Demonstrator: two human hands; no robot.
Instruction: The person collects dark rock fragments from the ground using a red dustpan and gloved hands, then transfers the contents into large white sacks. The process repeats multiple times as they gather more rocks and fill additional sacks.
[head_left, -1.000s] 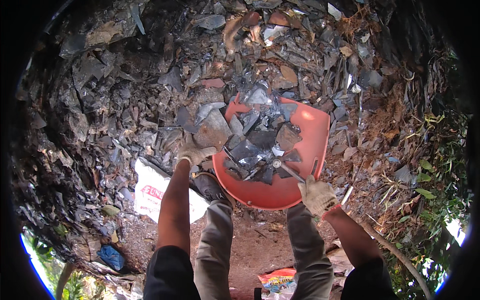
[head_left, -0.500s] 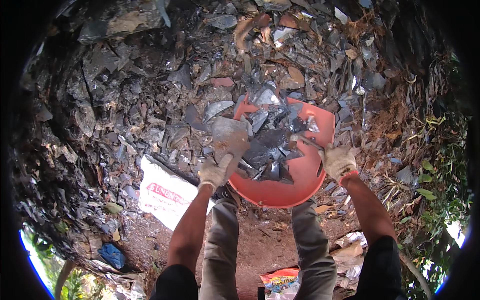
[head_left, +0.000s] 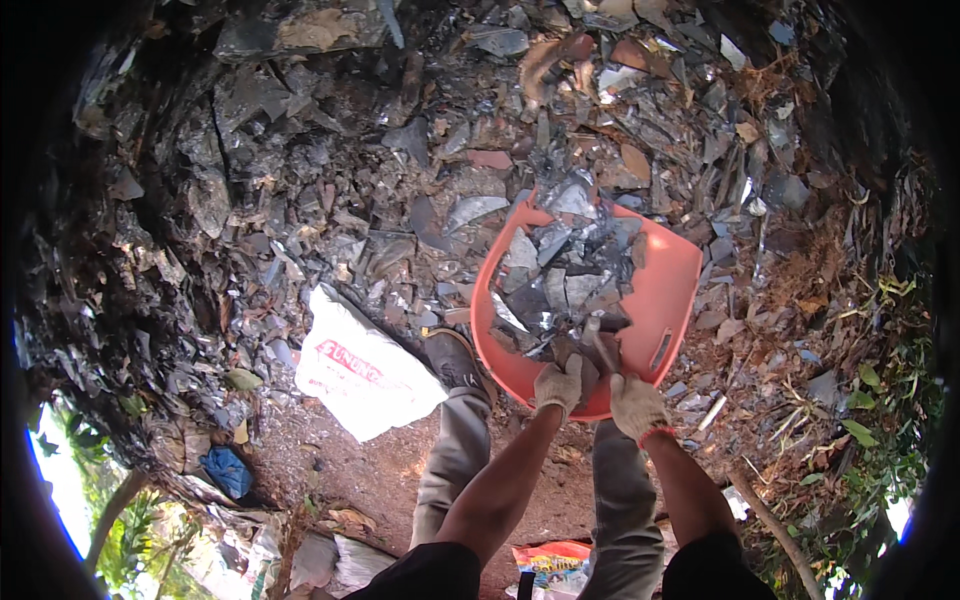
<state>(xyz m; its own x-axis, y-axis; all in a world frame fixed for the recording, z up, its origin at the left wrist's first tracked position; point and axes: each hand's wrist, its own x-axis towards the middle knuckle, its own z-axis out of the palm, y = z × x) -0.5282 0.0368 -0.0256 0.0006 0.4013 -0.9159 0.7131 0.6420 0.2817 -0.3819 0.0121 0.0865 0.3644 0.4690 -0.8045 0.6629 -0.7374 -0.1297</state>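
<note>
A broken-edged orange-red plastic basin (head_left: 665, 290) rests on the rubble in front of my legs. Inside it lie several flat grey and dark shards (head_left: 580, 288), some of them shiny. My left hand (head_left: 560, 385), in a pale knit glove, is closed on a dark flat shard (head_left: 578, 362) over the basin's near rim. Close on its right, my gloved right hand (head_left: 638, 405) grips what looks like a small hammer (head_left: 603, 345), its head pointing away from me over the shards. Part of the held shard is hidden by my left fingers.
Broken flat stone pieces (head_left: 370, 180) cover the sloping ground ahead and to both sides. A white sack (head_left: 370, 375) with red print lies left of my shoe (head_left: 455, 358). A blue crumpled bag (head_left: 228, 472) sits at the far left, and leafy plants (head_left: 870, 400) border the right.
My left hand has moved right and nearer to me, beside my right hand. The right hand and hammer have drawn back toward the near rim. The large dark slab in the basin no longer shows.
</note>
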